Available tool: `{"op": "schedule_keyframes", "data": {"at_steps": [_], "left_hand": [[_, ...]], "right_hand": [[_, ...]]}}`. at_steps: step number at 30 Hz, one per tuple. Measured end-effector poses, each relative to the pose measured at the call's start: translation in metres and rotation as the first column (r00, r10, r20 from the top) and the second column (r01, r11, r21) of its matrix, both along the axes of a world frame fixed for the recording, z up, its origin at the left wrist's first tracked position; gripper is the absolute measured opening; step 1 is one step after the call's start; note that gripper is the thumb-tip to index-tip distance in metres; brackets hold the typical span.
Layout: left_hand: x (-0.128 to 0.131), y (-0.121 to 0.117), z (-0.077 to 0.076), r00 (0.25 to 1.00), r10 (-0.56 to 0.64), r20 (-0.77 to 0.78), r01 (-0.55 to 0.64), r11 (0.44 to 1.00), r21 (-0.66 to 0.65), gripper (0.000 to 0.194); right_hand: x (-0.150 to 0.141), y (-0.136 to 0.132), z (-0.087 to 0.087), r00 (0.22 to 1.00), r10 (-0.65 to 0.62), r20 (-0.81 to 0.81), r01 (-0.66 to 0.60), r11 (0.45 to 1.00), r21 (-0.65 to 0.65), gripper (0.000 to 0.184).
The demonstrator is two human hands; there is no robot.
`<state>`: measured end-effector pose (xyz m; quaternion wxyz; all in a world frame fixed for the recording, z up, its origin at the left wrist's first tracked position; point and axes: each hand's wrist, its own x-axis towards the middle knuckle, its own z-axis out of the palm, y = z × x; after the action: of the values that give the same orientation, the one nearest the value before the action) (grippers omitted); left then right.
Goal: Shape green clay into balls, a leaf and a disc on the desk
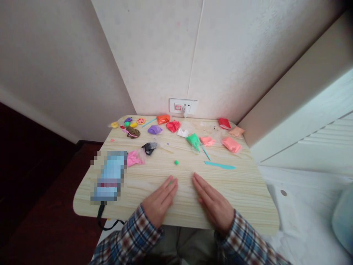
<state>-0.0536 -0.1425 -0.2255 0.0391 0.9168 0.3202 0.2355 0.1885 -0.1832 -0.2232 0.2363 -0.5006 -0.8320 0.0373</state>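
My left hand (160, 201) is low over the near part of the wooden table, its fingers stretched forward. A thin bit of green (170, 183) shows among its fingertips; whether it is stuck there or lies beneath, I cannot tell. Opposite, my right hand (214, 203) has straight fingers too, with nothing visible in them. A gap separates the two hands. Just beyond them sits a small green clay ball (176, 162). Farther back lie a bag of green clay (193, 141) and a turquoise plastic knife (220, 165).
A phone (110, 176), blurred out, lies at the left with a black cable (100, 213). Bags of pink (135, 158), black (149, 148), purple (154, 129) and red clay (173, 126) spread behind. Small clay shapes, including a brown one (132, 132), stand at the back left.
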Motion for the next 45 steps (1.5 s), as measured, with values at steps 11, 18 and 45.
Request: {"op": "schedule_keyframes", "data": {"at_steps": [11,18,45], "left_hand": [[0.017,0.047,0.06,0.823,0.265,0.502,-0.009,0.89,-0.455,0.016],[0.035,0.071,0.054,0.569,0.529,0.629,0.198,0.655,-0.73,0.012],[0.039,0.073,0.045,0.538,0.57,0.62,0.34,0.527,-0.779,0.018]], "right_hand": [[0.008,0.03,0.033,0.854,-0.218,-0.473,0.117,0.965,-0.234,0.018],[-0.008,0.058,0.035,0.57,-0.282,-0.772,-0.066,0.921,-0.385,0.02],[-0.01,0.066,0.027,0.651,-0.263,-0.712,0.046,0.95,-0.309,0.021]]}}
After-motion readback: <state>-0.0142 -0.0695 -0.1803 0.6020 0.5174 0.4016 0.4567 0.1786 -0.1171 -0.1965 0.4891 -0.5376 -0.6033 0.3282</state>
